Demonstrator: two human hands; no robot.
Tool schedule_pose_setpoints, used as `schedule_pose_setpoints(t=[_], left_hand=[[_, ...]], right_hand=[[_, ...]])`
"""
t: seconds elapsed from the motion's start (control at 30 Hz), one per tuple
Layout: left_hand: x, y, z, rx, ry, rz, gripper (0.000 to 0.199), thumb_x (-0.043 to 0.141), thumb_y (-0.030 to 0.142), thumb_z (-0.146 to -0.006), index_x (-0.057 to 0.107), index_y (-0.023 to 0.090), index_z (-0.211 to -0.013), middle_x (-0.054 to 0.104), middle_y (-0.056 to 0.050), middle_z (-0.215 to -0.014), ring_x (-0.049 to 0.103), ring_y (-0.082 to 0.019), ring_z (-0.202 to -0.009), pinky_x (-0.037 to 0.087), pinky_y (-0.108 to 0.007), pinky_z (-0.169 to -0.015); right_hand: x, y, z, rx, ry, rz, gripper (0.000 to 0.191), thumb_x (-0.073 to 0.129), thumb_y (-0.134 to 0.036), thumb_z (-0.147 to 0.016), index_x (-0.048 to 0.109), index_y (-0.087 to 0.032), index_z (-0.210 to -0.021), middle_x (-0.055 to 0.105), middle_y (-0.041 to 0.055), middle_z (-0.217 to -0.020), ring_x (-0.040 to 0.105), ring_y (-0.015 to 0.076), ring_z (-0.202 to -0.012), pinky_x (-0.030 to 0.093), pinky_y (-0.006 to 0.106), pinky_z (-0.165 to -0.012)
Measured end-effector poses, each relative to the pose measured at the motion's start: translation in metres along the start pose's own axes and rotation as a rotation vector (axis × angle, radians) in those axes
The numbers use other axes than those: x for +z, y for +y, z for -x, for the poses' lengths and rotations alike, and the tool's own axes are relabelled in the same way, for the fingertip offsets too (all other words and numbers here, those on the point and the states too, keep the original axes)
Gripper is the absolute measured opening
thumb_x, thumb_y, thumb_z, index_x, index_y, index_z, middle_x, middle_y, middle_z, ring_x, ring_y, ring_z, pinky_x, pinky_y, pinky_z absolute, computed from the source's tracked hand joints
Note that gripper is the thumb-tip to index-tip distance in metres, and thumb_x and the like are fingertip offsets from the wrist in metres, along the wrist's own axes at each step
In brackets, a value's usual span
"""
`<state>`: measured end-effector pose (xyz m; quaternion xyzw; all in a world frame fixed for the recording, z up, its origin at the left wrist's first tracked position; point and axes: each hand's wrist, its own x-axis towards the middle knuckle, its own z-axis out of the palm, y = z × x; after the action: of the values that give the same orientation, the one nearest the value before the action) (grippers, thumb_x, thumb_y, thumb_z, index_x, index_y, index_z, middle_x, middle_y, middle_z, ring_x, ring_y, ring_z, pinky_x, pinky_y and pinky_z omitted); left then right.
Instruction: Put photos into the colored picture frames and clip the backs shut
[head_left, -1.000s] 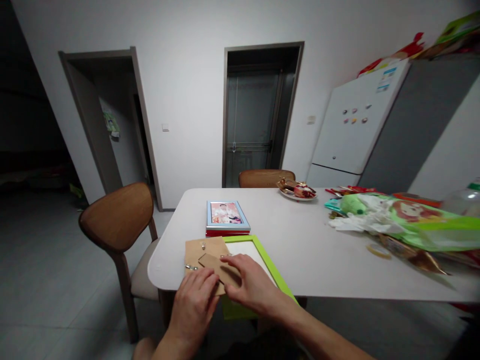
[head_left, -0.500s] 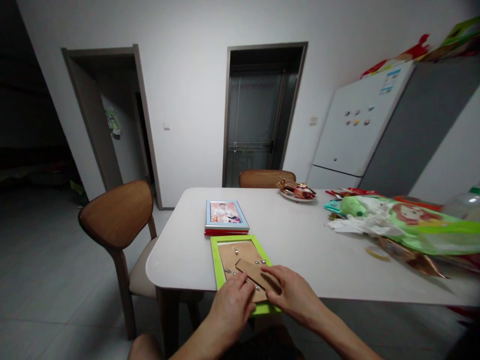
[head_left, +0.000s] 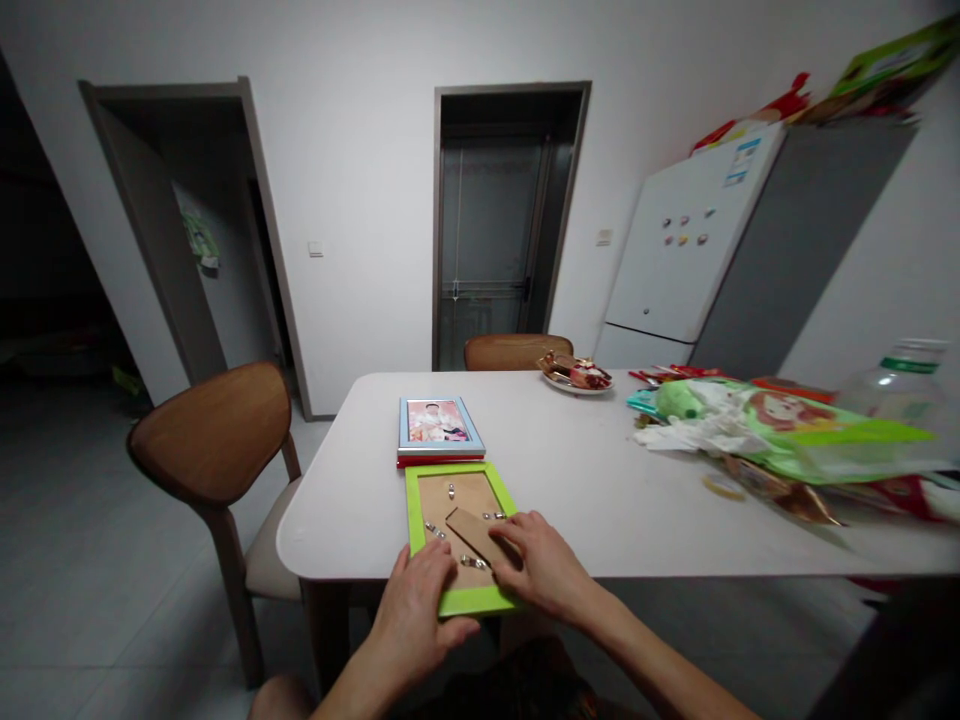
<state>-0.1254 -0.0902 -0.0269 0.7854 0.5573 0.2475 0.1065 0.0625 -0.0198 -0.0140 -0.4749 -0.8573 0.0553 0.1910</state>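
A lime-green photo frame (head_left: 414, 505) lies back side up at the table's front edge, its brown backing board (head_left: 474, 490) showing several small metal clips. A brown stand flap (head_left: 471, 530) slants across the backing. My left hand (head_left: 420, 600) rests over the frame's lower left side, fingertips on the backing near a clip, thumb apart from the fingers. My right hand (head_left: 544, 567) is bent round the lower right end of the flap, fingers touching it. Just behind the green frame, a light blue frame with a picture (head_left: 439, 422) sits on a red one (head_left: 442, 461).
On the white table (head_left: 600, 480), a plate (head_left: 581, 386) stands at the back. Green bags (head_left: 795, 430), crumpled tissue, a tape roll (head_left: 722, 487) and a clear bottle (head_left: 904, 385) crowd the right. Wooden chairs stand at the left (head_left: 217, 435) and behind (head_left: 517, 350).
The view has shifted somewhat. My left hand has moved left and down, off the middle of the backing onto the frame's left side, uncovering the lower clip. My right hand stays at the flap.
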Motion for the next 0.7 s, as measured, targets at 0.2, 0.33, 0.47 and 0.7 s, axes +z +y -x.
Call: schedule_pose_setpoints(t=[0.2,0.33,0.47,0.7], left_hand=[[0.001,-0.005,0.005,-0.016,-0.011,-0.001,0.046,0.065,0.027,-0.062,0.049,0.018,-0.105,0.047,-0.01,-0.122,0.038,-0.025,-0.116,0.025,-0.05,-0.096],[-0.002,-0.005,0.004,-0.008,-0.019,0.01,0.044,0.065,0.026,-0.063,0.051,0.018,-0.104,0.047,-0.011,-0.122,0.038,-0.025,-0.116,0.024,-0.049,-0.097],[-0.003,-0.006,0.005,-0.021,-0.029,0.02,0.052,0.064,0.025,-0.064,0.046,0.016,-0.111,0.047,-0.012,-0.122,0.038,-0.024,-0.116,0.025,-0.047,-0.098],[-0.002,-0.003,0.005,-0.06,-0.016,0.009,0.057,0.064,0.025,-0.064,0.043,0.014,-0.116,0.048,-0.012,-0.121,0.039,-0.024,-0.115,0.025,-0.044,-0.099]], right_hand=[[0.006,0.021,-0.013,0.07,0.048,0.054,0.03,0.039,-0.024,-0.077,0.06,-0.018,-0.097,0.052,0.0082,-0.09,0.044,0.0176,-0.085,0.032,0.026,-0.075],[0.01,0.025,-0.024,0.07,0.036,0.055,0.027,0.041,-0.024,-0.077,0.065,-0.02,-0.089,0.052,0.0075,-0.084,0.045,0.0174,-0.082,0.034,0.025,-0.072],[0.014,0.023,-0.035,0.094,0.066,0.023,0.023,0.044,-0.023,-0.075,0.067,-0.02,-0.077,0.053,0.0068,-0.083,0.047,0.0169,-0.082,0.036,0.024,-0.071],[0.013,0.025,-0.032,-0.002,0.002,-0.049,0.028,0.04,-0.016,-0.073,0.067,-0.018,-0.082,0.053,0.0071,-0.095,0.051,0.0149,-0.085,0.037,0.023,-0.077]])
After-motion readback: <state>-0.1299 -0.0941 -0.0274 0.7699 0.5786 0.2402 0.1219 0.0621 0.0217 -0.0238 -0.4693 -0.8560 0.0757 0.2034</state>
